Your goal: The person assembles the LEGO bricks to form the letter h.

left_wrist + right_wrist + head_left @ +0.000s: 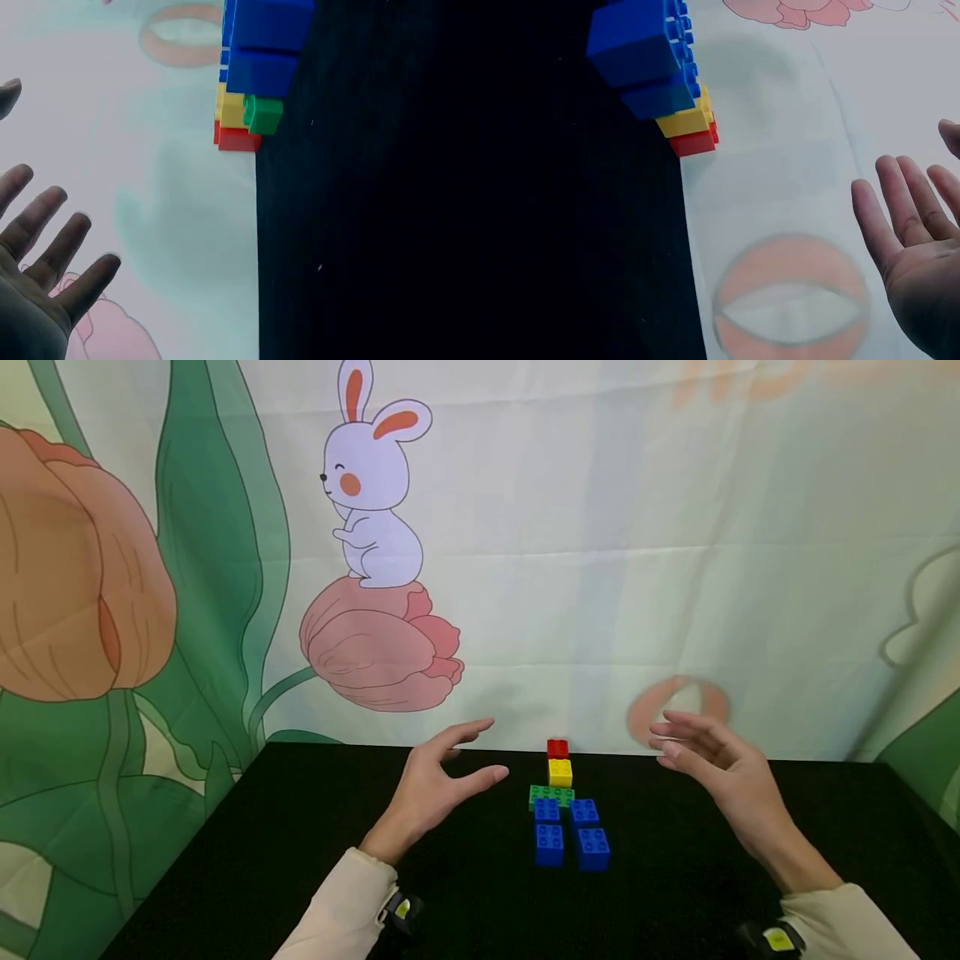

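My left hand [435, 777] hovers left of a group of toy building bricks, its fingers spread from the thumb and holding nothing. On the other side my right hand [727, 772] is raised in the air, also free of any object. Between them, several blue bricks [592, 847] stand in two columns on the table. Behind these lies a green brick [551, 795], wider than the others. Farther back come a yellow brick [560, 772] and a red brick [557, 748]. Both wrist views show the hands apart from the bricks; the right wrist view does not show the green one.
The bricks stand on a black tabletop [300, 852]. Right behind its far edge hangs a pale cloth backdrop [570, 568] printed with a rabbit [375, 510] and tulips. Each wrist wears a dark strap, one on the left sleeve [341, 902], one on the right.
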A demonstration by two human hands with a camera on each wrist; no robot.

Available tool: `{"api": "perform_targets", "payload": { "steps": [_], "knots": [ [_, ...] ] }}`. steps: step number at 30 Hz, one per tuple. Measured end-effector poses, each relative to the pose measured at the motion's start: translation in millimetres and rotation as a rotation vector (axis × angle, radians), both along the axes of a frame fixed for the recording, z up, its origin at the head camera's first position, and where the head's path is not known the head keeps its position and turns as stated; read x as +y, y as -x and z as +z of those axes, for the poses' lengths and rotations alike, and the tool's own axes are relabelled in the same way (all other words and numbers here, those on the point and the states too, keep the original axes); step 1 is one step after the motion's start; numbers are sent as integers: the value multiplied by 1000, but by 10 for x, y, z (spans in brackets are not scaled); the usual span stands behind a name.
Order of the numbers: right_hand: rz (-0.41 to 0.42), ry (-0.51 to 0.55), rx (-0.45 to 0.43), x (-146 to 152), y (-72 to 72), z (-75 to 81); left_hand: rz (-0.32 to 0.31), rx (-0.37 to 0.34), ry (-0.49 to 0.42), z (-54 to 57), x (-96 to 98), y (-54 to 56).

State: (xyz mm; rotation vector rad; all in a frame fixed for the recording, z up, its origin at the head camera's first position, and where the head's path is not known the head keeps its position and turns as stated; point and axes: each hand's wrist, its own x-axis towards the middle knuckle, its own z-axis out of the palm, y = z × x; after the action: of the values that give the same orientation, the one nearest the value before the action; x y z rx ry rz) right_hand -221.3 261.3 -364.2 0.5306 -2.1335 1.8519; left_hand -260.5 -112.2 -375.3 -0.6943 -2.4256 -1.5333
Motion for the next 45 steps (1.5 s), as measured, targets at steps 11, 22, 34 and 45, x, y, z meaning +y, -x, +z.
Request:
{"api": "perform_targets", "payload": {
  "steps": [11, 22, 34, 45],
  "knots": [
    [-21, -99, -67, -136, -25, -147, -141, -70, -72, -138, 11, -41],
    [17, -108, -187, -247, -13, -305, -299, -192, -158, -279, 73, -31],
    [64, -125, -273, -321, 15, -444, -320, -260, -138, -397, 162, -74],
    [100, -138, -334, -258, 19, -531, -371, -310, -137, -504, 235, -83]
  ]
}}
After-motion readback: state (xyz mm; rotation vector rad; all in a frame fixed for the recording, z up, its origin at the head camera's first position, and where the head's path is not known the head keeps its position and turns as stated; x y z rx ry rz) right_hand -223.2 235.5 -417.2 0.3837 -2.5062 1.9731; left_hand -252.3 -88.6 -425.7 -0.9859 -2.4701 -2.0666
